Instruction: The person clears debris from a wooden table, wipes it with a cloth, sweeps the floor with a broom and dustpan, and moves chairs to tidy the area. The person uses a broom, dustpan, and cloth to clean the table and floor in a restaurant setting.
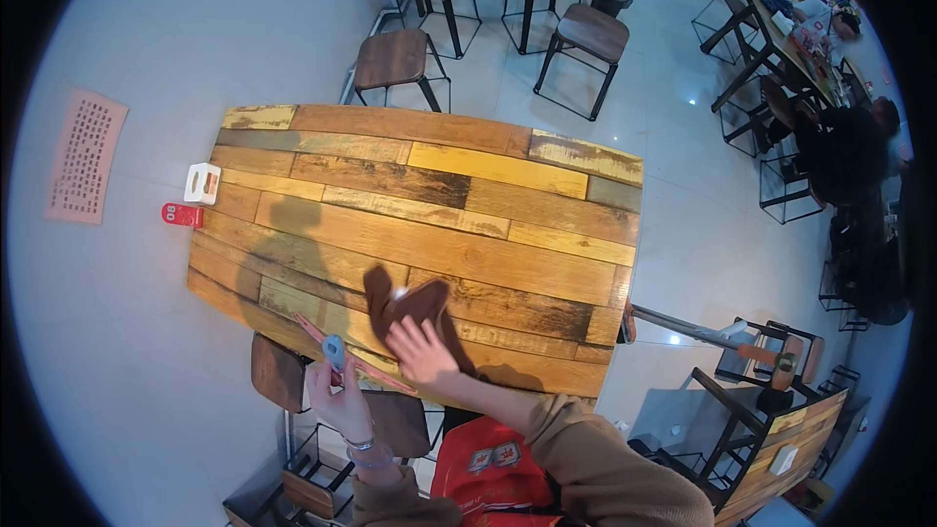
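My left hand (340, 399) grips the blue handle of a squeegee-like tool (334, 353) at the near left edge of the wood-plank-patterned table (468, 234). Its long, thin pink blade slants down to the right along that edge. My right hand (422, 353) lies on a crumpled dark brown cloth (382, 301), palm down with the fingers apart. Part of the cloth is hidden beneath the hand and forearm. A small white spot, too blurred to name, shows between two folds of the cloth.
A white tissue box (202, 184) and a red tag (182, 216) stand at the left edge by the wall. Stools (392, 58) are beyond the far side; others (278, 373) are near me. A long pole (688, 326) extends off the right edge. People sit farther right.
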The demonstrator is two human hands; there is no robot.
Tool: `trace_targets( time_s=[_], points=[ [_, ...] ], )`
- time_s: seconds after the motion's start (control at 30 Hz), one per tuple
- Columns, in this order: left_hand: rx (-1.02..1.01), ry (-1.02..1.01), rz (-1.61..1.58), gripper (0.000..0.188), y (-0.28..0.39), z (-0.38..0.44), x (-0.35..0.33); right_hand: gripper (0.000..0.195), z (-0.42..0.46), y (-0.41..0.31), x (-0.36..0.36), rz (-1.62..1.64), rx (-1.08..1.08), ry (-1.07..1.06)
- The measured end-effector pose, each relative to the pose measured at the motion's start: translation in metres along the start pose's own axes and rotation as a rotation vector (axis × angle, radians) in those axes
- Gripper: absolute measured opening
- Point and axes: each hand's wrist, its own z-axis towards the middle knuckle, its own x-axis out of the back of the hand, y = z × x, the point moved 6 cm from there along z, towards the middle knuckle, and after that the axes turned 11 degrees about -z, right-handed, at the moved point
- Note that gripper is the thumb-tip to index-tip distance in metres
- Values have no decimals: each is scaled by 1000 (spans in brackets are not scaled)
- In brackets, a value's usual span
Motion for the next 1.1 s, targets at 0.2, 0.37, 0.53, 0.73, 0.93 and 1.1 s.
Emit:
trace_targets(
  time_s=[0.2, 0.37, 0.53, 0.73, 0.93, 1.1],
  points=[
    [-6, 12, -38, 14, -15, 7, 48, 48, 28, 39, 11, 10, 201, 257],
    [9, 46, -136, 14, -43, 9, 88, 44, -20, 178, 69, -150, -356, 431],
    [54, 74, -111, 14, -85, 8, 136, 47, -137, 202, 60, -472, -928, 362],
    [244, 148, -97, 15, -143, 0, 201, 53, -141, 86, -8, -536, -1075, 283],
    [329, 311, -80, 20, -190, 0, 242, 58, 39, -80, -32, -283, -228, 84],
    [417, 404, -35, 20, -223, 9, 265, 57, 211, -163, -17, -174, 243, 123]
  ],
)
